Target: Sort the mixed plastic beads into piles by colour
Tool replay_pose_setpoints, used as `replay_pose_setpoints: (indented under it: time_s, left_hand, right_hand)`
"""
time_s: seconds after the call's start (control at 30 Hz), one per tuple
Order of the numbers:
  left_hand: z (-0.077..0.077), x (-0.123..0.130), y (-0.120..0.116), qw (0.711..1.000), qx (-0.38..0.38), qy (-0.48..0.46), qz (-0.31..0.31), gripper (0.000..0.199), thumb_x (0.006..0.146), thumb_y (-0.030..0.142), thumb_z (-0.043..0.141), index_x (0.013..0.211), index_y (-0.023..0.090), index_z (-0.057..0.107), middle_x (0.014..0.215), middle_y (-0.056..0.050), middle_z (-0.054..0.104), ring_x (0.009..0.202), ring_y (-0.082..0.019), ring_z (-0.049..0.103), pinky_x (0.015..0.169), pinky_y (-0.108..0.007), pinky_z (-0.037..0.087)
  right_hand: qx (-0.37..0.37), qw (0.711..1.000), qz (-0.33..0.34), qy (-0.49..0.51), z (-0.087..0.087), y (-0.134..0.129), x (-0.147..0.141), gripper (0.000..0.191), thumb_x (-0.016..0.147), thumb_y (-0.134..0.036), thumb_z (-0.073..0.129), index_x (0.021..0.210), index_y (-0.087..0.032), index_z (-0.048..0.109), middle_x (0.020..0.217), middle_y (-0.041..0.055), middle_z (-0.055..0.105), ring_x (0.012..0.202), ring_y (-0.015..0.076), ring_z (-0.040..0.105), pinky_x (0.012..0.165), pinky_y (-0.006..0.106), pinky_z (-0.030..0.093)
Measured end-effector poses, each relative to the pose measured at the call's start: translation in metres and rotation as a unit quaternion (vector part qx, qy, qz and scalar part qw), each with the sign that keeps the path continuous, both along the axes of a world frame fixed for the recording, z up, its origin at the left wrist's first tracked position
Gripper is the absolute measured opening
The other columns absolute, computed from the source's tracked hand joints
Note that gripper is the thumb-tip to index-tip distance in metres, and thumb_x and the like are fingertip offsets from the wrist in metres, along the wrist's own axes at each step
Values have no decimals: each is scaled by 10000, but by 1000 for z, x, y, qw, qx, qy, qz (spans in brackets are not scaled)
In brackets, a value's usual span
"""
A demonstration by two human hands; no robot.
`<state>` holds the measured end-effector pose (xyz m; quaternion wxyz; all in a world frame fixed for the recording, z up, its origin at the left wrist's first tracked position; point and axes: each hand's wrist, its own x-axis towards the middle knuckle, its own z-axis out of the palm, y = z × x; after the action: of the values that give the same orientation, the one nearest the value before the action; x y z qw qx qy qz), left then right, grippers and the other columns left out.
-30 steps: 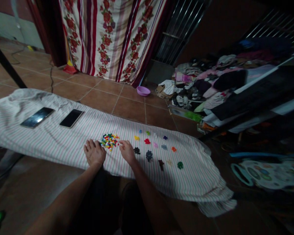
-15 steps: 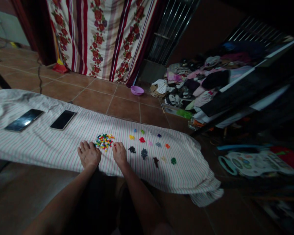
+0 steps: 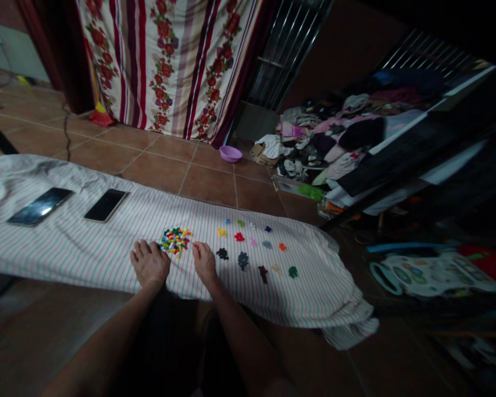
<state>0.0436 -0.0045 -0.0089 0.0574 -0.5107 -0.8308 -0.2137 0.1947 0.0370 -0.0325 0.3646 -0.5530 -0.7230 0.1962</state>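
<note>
My left hand (image 3: 149,263) lies flat with its fingers spread on the striped cloth (image 3: 149,207), at the near left edge of a mixed pile of small coloured pieces (image 3: 176,241). Just right of that pile, my right hand (image 3: 205,261) has thumb and finger pinched together; whatever is between them is too small to make out. Beyond it the pieces lie in small groups by colour, among them a red group (image 3: 239,237), a yellow group (image 3: 221,232), a black group (image 3: 222,253), a dark grey group (image 3: 243,260) and a green group (image 3: 293,272).
Two phones lie at the left, a larger phone (image 3: 40,207) and a smaller phone (image 3: 106,205). On the tiled floor beyond are a purple basin (image 3: 230,154) and a heap of clothes (image 3: 334,138). A patterned curtain (image 3: 182,66) hangs behind.
My right hand has shifted slightly right, away from the mixed pile. A red speck at its fingertips no longer shows clearly. My left hand stays in place.
</note>
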Motion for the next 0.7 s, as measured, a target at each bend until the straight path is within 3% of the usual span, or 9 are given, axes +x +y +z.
replay_pose_setpoints:
  time_s: [0.17, 0.3, 0.7]
  left_hand:
    - [-2, -1, 0, 1000, 0, -15, -8, 366, 810, 271, 389, 1066, 85, 572, 1315, -250, 471, 1349, -354, 285, 1057, -532, 234]
    - [-3, -1, 1, 1000, 3, -28, -5, 390, 796, 277, 403, 1100, 95, 564, 1355, -245, 446, 1358, -354, 266, 1054, -551, 227]
    - [-5, 0, 1, 1000, -3, 23, 4, 393, 833, 296, 348, 1067, 73, 571, 1311, -247, 471, 1330, -347, 318, 1056, -507, 258]
  right_hand:
    - [10, 999, 6, 30, 9, 8, 10, 209, 908, -274, 438, 949, -224, 637, 914, 39, 668, 879, 168, 615, 825, 290, 471]
    - [34, 998, -16, 51, 19, 23, 36, 216, 883, -276, 465, 977, -215, 649, 937, 54, 667, 875, 169, 617, 817, 292, 482]
    - [27, 980, -191, 42, 27, 65, 143, 288, 762, -238, 439, 896, -170, 685, 897, 78, 677, 833, 198, 621, 823, 339, 478]
